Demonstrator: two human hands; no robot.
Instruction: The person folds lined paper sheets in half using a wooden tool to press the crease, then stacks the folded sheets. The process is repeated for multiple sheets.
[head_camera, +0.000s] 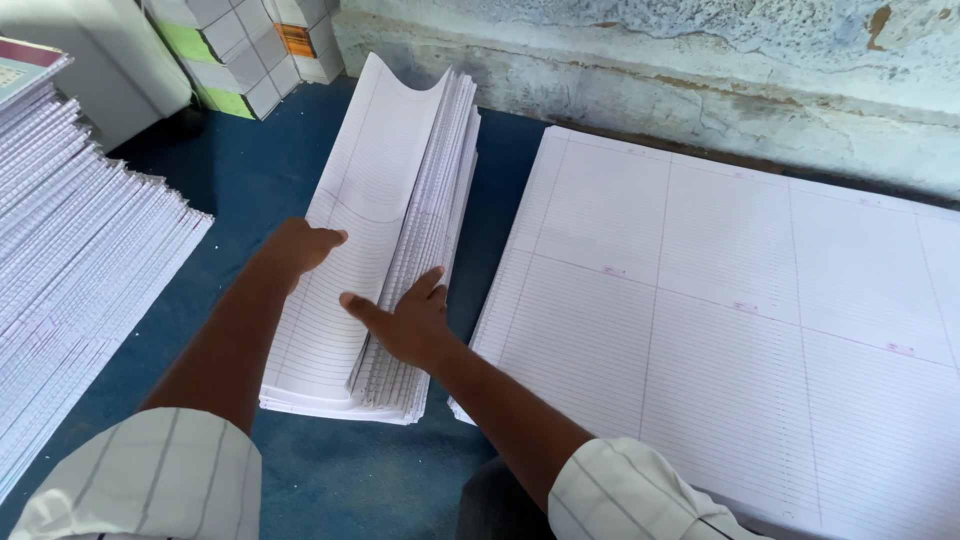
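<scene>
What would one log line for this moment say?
left hand: flat on folded ruled sheets | right hand: pressing their fold | large ruled sheets: stacked at right | blue surface beneath

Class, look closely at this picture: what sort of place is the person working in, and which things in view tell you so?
Probably a notebook-making or book-binding workshop. Large flat ruled sheets lie by a rough wall, both hands press a folded ruled stack, and more folded stacks stand piled at the left.

My sleeves (150, 480) are short, pale cream cloth crossed by thin dark lines in a wide check. They end above my elbows, leaving both forearms bare. My left hand (300, 245) and right hand (405, 320) wear nothing.
</scene>
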